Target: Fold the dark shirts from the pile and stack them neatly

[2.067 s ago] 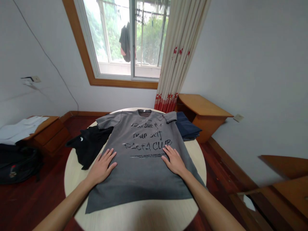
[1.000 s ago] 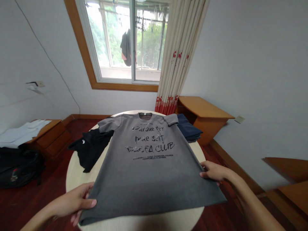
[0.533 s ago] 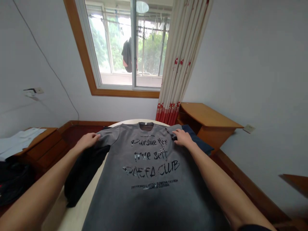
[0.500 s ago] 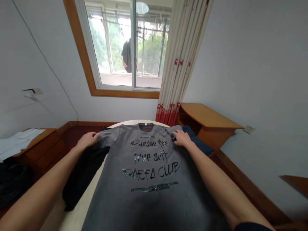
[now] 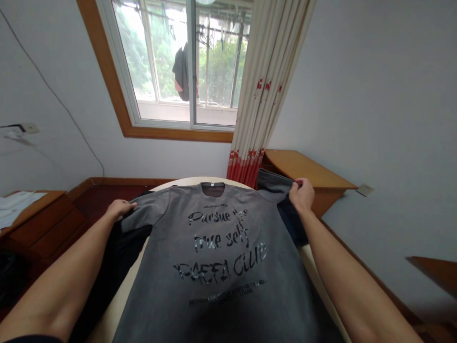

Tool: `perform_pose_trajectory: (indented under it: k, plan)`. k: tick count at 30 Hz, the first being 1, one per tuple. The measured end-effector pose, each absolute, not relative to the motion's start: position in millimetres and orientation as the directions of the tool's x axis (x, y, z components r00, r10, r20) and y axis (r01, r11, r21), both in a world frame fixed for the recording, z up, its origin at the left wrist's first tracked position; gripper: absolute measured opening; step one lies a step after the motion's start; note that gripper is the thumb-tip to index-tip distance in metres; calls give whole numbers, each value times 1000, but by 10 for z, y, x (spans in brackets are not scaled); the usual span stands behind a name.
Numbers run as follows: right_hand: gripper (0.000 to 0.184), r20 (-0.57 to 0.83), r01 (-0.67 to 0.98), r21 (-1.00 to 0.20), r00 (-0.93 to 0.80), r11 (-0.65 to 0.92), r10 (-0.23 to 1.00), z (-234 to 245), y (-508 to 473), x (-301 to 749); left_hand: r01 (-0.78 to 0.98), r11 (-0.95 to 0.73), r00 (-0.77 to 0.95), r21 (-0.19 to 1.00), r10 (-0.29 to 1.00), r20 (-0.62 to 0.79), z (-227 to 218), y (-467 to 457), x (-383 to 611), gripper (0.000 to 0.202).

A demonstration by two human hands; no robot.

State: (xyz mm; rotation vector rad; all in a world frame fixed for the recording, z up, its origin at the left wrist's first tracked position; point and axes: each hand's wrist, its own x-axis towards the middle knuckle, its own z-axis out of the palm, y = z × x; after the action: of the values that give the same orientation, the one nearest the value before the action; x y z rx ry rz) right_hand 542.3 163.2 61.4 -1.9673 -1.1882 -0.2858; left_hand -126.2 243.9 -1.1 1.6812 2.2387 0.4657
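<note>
A grey T-shirt with black lettering lies spread face up over a pale round table, its collar toward the window. At the far left, my left hand is closed on the hem of one sleeve. My right hand pinches the other sleeve at its lower corner and holds it raised and stretched outward, so the sleeve opening shows. Dark clothing lies under the left sleeve and hangs by the table's left side. A navy garment shows beneath the right sleeve.
Behind the table's right side stands a wooden desk, beside a long curtain. A wooden cabinet with papers on top is at the left. The window is straight ahead.
My right hand has moved outward to the right, drawing the right sleeve out from the shirt's body. My left hand has shifted slightly left with its sleeve. The view has tilted a little.
</note>
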Motion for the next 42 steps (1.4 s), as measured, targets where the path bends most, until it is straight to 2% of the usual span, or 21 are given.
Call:
perform_pose_trajectory:
  k: [3, 6, 12, 17, 19, 21, 23, 25, 27, 29, 32, 36, 42]
  plan:
    - [33, 353, 672, -602, 708, -431, 612, 444, 1515, 5679, 811, 399, -416, 427, 907, -58, 85, 2410, -1244, 28]
    - [31, 217, 654, -539, 717, -532, 662, 323, 1431, 5721, 771, 411, -472, 487, 882, 4, 198, 2364, -1280, 31]
    - [27, 281, 804, -362, 577, -472, 767, 358, 1456, 5540, 754, 427, -526, 498, 847, 70, 475, 2321, -1481, 49]
    - [31, 283, 848, -270, 522, -455, 805, 399, 1432, 5461, 811, 404, -511, 422, 841, 178, 713, 2284, -1516, 48]
    - [33, 292, 875, -195, 483, -443, 825, 409, 1367, 5362, 842, 373, -477, 390, 852, 216, 744, 2229, -1395, 48]
    - [34, 374, 923, -109, 382, -369, 845, 411, 1262, 5160, 889, 295, -400, 351, 873, 279, 703, 2086, -1133, 52]
    - [34, 478, 979, -64, 201, -194, 855, 384, 1102, 4854, 947, 139, -238, 291, 910, 340, 577, 1795, -734, 52]
    - [32, 519, 994, -75, -25, 75, 854, 301, 879, 4495, 958, -194, 119, 210, 938, 325, 373, 1337, -275, 44]
    - [30, 511, 941, -125, -210, 314, 833, 156, 602, 4170, 862, -459, 401, 216, 877, 265, 118, 767, 122, 45]
    - [31, 474, 877, -177, -322, 447, 820, -32, 304, 3965, 786, -573, 538, 233, 819, 200, -145, 204, 351, 46]
    - [35, 345, 829, -245, -410, 503, 844, -299, -93, 3934, 769, -611, 592, 190, 792, 150, -467, -393, 332, 53]
    - [58, 131, 804, -297, -501, 516, 856, -471, -432, 4099, 793, -601, 590, 98, 798, 119, -666, -647, 9, 58]
    - [68, -22, 841, -317, -468, 438, 883, -430, -743, 4085, 779, -625, 616, 44, 777, 130, -673, -749, -276, 59]
